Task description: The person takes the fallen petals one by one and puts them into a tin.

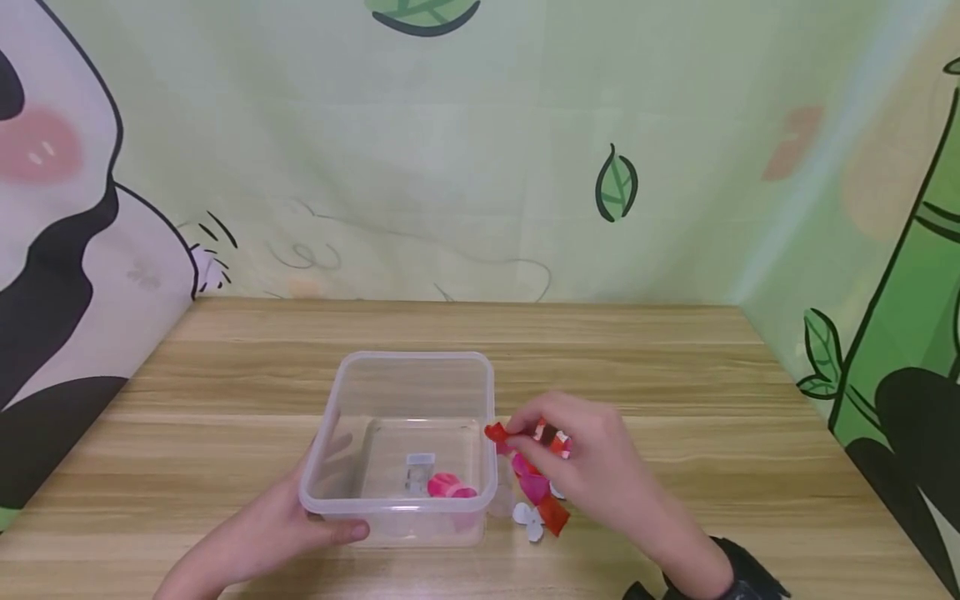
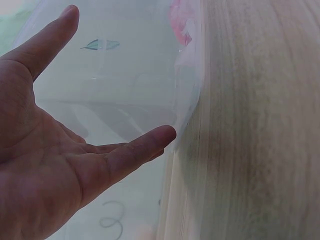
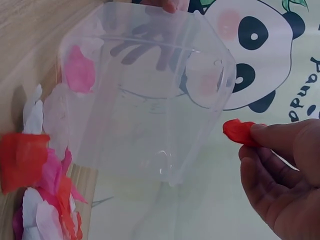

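Note:
My right hand (image 1: 592,450) pinches a red petal (image 3: 237,131) between thumb and fingertips, beside the right rim of a clear plastic box (image 1: 412,357). The box stands on the table, with a few pink petals (image 1: 444,484) in its front right corner. At the box's left side my left hand (image 2: 75,145) rests with thumb and fingers spread and straight, the thumb along the front wall. A small pile of petals lies right of the box, partly under my right hand: a magenta petal (image 1: 534,487), an orange-red petal (image 1: 553,517) and a white petal cluster (image 1: 529,522).
A wooden table (image 1: 637,350) carries everything. Behind it hangs a pale green cloth backdrop (image 1: 487,183) printed with leaves and pandas. A black wristband (image 1: 750,571) is on my right wrist.

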Tool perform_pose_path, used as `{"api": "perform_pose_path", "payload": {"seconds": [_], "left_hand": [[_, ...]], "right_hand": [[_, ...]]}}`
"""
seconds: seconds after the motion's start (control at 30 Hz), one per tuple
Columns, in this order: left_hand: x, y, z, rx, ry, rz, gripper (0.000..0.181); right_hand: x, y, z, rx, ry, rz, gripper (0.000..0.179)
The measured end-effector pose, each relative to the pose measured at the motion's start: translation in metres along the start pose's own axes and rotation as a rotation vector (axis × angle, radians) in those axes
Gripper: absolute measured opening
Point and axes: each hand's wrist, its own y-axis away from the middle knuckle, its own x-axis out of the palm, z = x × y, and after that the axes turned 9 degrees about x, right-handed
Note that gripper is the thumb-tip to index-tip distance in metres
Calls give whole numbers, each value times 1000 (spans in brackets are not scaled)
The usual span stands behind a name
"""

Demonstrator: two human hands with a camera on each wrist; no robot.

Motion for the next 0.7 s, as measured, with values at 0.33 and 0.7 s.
{"api": "perform_pose_path", "payload": {"seconds": [0.33,0.7], "left_hand": [[1,0,1,7,14,-4,121],[2,1,0,23,32,1,123]], "right_hand": [[13,-1,5,-84,-89,23,27],[18,3,3,-59,-45,44,30]]}}
